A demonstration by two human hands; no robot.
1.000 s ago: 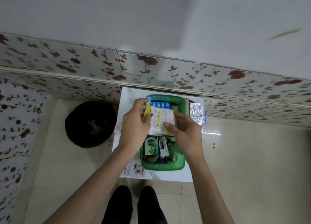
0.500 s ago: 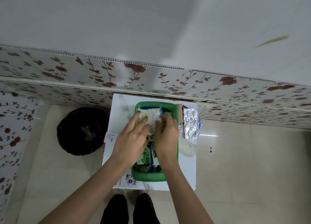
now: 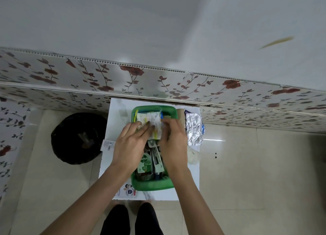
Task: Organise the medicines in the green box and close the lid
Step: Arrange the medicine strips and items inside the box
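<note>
We list a green box (image 3: pixel 153 185) on a white counter (image 3: pixel 185 190), holding a white packet (image 3: pixel 151 119) with yellow edging and dark print, a dark bottle (image 3: pixel 145 164) with a green label, and a white-and-green tube (image 3: pixel 157 161) with a black lettered band. Beside the box we note a crinkled silver foil strip (image 3: pixel 194 129) edged in blue, and on the pale beige tiled floor (image 3: pixel 255 173) a black round bin (image 3: pixel 75 137). We record the wall panel (image 3: pixel 176 83) as off-white, patterned with dark red roses on grey-brown leafy stems, beneath a plain grey-white wall (image 3: pixel 158 23).
</note>
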